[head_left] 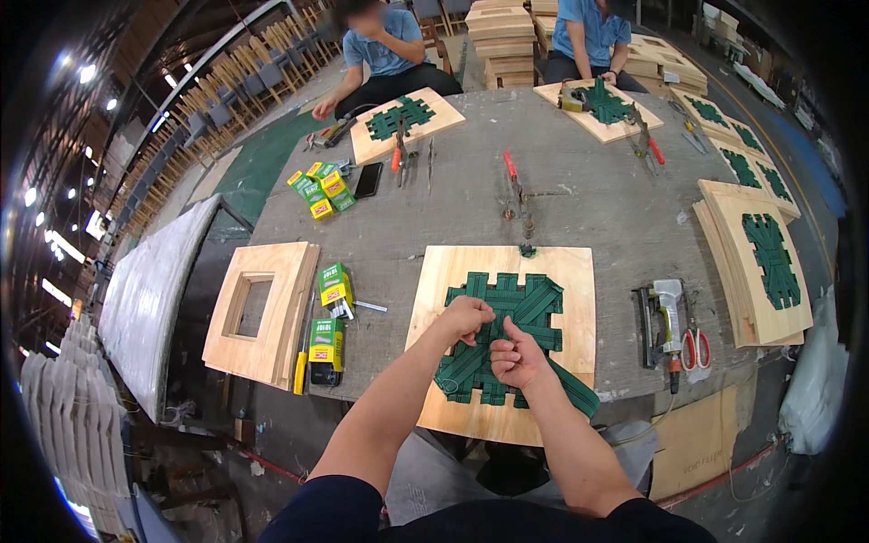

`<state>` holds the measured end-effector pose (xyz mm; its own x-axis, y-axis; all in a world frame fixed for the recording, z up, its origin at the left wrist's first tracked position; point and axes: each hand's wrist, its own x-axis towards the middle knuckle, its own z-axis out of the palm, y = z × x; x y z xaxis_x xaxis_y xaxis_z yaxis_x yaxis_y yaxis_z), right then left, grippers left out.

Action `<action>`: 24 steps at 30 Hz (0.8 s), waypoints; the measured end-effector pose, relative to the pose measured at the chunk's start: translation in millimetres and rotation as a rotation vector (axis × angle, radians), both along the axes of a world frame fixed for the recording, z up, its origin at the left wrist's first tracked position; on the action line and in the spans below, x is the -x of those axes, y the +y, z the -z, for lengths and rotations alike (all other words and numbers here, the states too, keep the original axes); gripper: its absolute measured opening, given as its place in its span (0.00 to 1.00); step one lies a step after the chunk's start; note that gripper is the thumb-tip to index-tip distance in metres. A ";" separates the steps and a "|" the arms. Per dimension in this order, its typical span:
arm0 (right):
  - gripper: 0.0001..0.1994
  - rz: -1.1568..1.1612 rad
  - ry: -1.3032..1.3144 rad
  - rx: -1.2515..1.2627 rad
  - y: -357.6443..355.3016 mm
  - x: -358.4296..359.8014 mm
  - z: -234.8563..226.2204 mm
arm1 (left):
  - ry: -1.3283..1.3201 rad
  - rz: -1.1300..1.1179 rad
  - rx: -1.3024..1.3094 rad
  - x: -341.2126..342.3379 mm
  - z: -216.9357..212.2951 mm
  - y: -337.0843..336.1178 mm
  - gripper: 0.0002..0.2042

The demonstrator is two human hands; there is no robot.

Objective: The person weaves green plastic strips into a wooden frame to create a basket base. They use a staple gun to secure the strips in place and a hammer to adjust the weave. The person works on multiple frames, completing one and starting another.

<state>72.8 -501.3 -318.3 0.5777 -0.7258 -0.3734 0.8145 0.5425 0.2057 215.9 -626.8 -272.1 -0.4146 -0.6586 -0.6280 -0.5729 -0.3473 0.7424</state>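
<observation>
A pale square wooden panel lies on the table in front of me, its middle covered by woven green webbing straps. Over the centre of the weave, my left hand is closed, its fingertips pinching at the webbing. My right hand is just beside it, thumb raised and fingers curled inward; what it holds, if anything, is hidden. From under the right wrist a loose green strap end reaches past the panel's lower right edge.
Staple boxes and stacked wooden frames lie left. A staple gun and red-handled scissors lie right, near stacked webbed panels. Red-handled pliers lie beyond my panel. Two people sit across the table with similar panels.
</observation>
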 end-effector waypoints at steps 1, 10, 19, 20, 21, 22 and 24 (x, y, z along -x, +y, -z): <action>0.28 0.039 0.009 0.001 2.2 2.2 -1.9 | 0.003 -0.003 0.018 3.8 1.1 2.4 0.10; 0.11 0.307 0.864 0.011 76.6 -38.2 -63.3 | -0.014 -0.058 0.196 -8.2 16.2 17.2 0.11; 0.21 -0.265 2.565 0.246 213.6 90.5 -50.8 | -0.111 0.023 0.244 15.5 -13.4 18.6 0.10; 0.21 -0.247 2.526 0.252 217.1 88.6 -49.6 | -0.174 0.055 0.285 18.5 -19.5 17.9 0.10; 0.21 -0.280 2.532 0.304 218.8 88.9 -48.6 | -0.259 0.140 0.356 20.6 -26.7 14.3 0.11; 0.21 -0.324 2.542 0.330 224.1 92.1 -47.2 | -0.334 0.241 0.418 31.9 -35.4 12.4 0.11; 0.21 -0.373 2.494 0.418 226.4 91.0 -46.8 | -0.490 0.298 0.665 31.9 -45.9 1.4 0.13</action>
